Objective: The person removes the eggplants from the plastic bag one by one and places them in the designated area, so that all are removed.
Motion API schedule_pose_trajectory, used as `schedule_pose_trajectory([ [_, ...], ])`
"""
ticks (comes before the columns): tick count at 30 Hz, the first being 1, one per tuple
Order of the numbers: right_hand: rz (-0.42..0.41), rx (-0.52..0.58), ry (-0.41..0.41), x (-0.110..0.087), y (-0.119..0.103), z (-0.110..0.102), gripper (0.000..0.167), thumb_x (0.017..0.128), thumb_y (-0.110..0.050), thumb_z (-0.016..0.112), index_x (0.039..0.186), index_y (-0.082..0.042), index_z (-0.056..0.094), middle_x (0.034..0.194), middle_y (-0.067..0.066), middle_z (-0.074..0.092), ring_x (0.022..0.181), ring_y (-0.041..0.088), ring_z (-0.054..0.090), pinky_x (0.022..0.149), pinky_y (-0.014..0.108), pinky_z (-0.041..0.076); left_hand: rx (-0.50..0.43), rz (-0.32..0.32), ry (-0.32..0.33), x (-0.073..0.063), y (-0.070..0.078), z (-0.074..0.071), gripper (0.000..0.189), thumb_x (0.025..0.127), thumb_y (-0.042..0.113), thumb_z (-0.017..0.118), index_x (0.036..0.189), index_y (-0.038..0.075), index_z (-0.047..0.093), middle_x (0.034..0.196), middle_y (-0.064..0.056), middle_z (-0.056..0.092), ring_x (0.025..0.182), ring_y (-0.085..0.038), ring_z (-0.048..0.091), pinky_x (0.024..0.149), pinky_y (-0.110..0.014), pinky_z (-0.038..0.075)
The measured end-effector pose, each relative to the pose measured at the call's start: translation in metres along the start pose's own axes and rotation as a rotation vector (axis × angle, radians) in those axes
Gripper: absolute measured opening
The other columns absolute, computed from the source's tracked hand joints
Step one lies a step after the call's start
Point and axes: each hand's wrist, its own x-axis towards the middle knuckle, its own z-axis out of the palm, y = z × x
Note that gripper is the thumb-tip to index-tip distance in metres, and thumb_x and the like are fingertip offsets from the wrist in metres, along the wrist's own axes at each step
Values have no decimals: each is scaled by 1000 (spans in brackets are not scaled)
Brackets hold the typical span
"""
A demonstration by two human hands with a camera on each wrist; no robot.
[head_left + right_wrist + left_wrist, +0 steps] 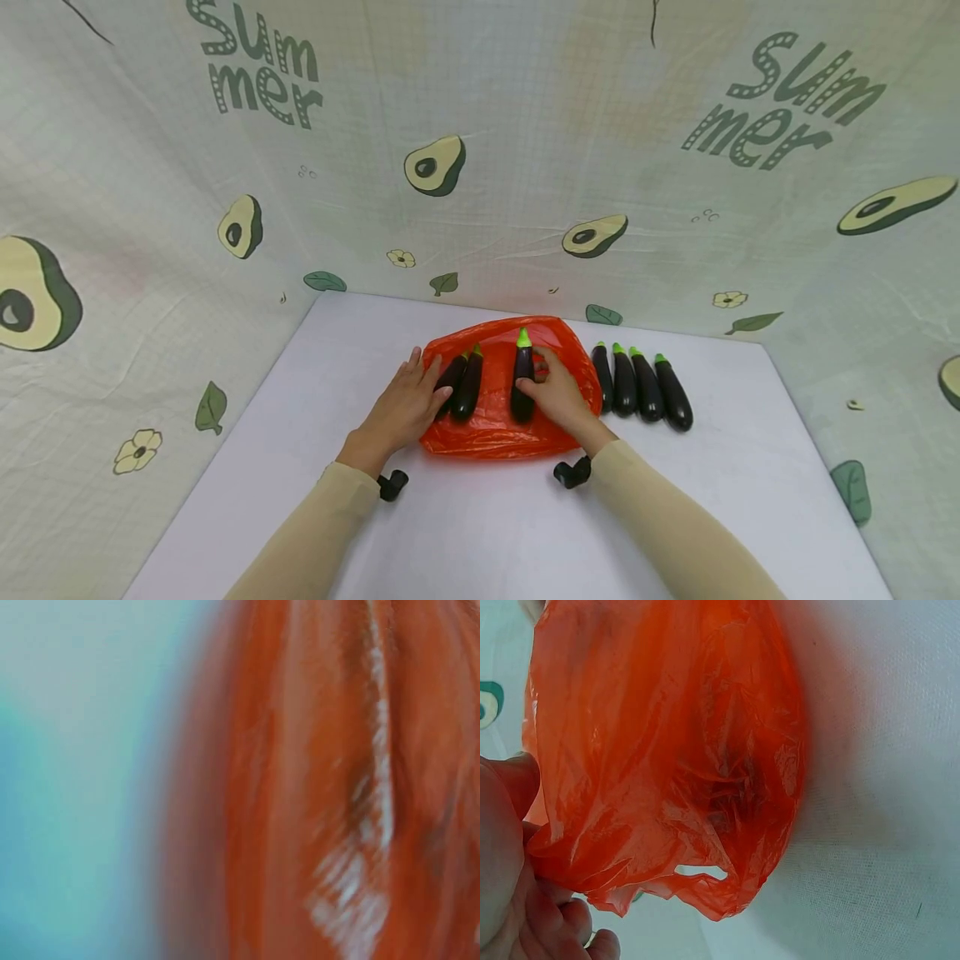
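Observation:
A red plastic bag [491, 442] lies spread on the table, its mouth facing up in the head view. Inside, toward its left side, two dark eggplants [468, 387] lie side by side with their green stems pointing away. My left hand [405, 400] holds the bag's left edge; the left wrist view shows the plastic between thumb and fingers. Over the bag's right half, my right hand [557, 392] grips another eggplant [522, 375] between thumb and fingers, stem pointing away. Blurred red plastic [322, 780] fills much of the right wrist view, where the hand is hidden.
Several eggplants [648, 387] lie in a row just right of the bag on the white table [480, 533]. A cloth printed with avocados [435, 167] hangs behind and at both sides. Small black wrist cameras [572, 472] sit below the hands.

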Motion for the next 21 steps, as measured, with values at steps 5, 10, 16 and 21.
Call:
schedule_pose_trajectory([
  [5, -27, 41, -3, -5, 7, -7, 73, 100, -24, 72, 162, -16, 35, 152, 17, 51, 133, 39, 56, 109, 56, 54, 6, 3, -3, 0, -1, 1, 72, 113, 45, 43, 167, 1, 23, 173, -23, 22, 165, -38, 5, 133, -53, 14],
  [10, -61, 53, 4, -8, 12, -12, 76, 100, -24, 74, 163, -21, 32, 152, 16, 51, 134, 39, 58, 110, 57, 53, 1, 7, -2, 0, -1, 3, 72, 113, 45, 43, 167, 1, 23, 173, -23, 21, 165, -37, 4, 133, -52, 13],
  [16, -101, 50, 36, -13, 14, -17, 86, 99, -22, 77, 168, -33, 25, 151, 19, 55, 130, 39, 64, 109, 56, 54, 0, 3, -5, 0, 0, 2, 72, 113, 44, 43, 167, 1, 23, 173, -24, 21, 165, -38, 5, 133, -53, 13],
  [21, -110, 67, 52, -16, 13, -18, 86, 99, -21, 76, 166, -42, 26, 149, 18, 56, 126, 39, 67, 104, 53, 58, -4, -2, -6, 0, 0, 2, 72, 113, 44, 44, 167, 1, 23, 173, -24, 20, 165, -38, 5, 133, -53, 14],
])
